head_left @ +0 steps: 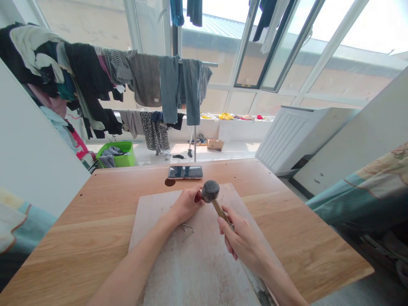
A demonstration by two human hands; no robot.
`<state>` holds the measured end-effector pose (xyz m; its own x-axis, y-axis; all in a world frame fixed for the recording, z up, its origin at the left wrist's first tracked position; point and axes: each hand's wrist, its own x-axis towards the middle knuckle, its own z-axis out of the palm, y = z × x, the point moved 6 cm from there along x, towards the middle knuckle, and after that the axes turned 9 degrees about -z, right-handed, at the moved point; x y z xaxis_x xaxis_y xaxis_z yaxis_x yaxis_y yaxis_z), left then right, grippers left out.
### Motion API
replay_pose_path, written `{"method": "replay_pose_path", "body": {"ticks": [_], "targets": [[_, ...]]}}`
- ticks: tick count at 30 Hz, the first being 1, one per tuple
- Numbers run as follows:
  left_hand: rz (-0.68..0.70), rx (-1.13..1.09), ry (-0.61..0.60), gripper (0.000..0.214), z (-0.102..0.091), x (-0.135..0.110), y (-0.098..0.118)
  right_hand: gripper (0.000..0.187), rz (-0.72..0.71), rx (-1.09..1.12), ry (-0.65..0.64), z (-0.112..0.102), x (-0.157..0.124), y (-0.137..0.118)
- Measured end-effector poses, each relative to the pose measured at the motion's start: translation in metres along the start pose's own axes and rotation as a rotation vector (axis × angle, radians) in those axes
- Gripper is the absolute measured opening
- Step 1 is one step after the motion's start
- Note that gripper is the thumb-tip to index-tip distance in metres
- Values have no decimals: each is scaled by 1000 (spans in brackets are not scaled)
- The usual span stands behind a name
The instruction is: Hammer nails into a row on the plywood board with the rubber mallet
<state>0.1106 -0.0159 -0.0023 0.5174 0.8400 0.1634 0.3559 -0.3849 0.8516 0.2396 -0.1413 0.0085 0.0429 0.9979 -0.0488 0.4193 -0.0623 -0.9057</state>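
Note:
My right hand [241, 239] is closed round the wooden handle of a hammer [212, 195], whose dark round head hangs just above a pale wooden board [197, 259]. My left hand [186, 205] rests on the board right beside the hammer head, fingers pinched together on something small that I cannot make out. Two or three loose nails [187, 227] lie on the board just below my left hand.
The board lies on a light wooden table [95, 225]. A phone [185, 172] lies face up at the table's far edge, next to a dark hole. Behind stand a loaded clothes rack [127, 80], a green basket [117, 154] and white panels [293, 136].

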Motion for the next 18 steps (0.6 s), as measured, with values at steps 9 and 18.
{"method": "replay_pose_path", "body": {"ticks": [9,18], "targets": [[-30,37,-93,22,-7,2,2,45,6,37,-7,0,-10,4],[-216,702,-396,20,-50,-27,19,59,136,4,-36,-23,-62,52]]}}
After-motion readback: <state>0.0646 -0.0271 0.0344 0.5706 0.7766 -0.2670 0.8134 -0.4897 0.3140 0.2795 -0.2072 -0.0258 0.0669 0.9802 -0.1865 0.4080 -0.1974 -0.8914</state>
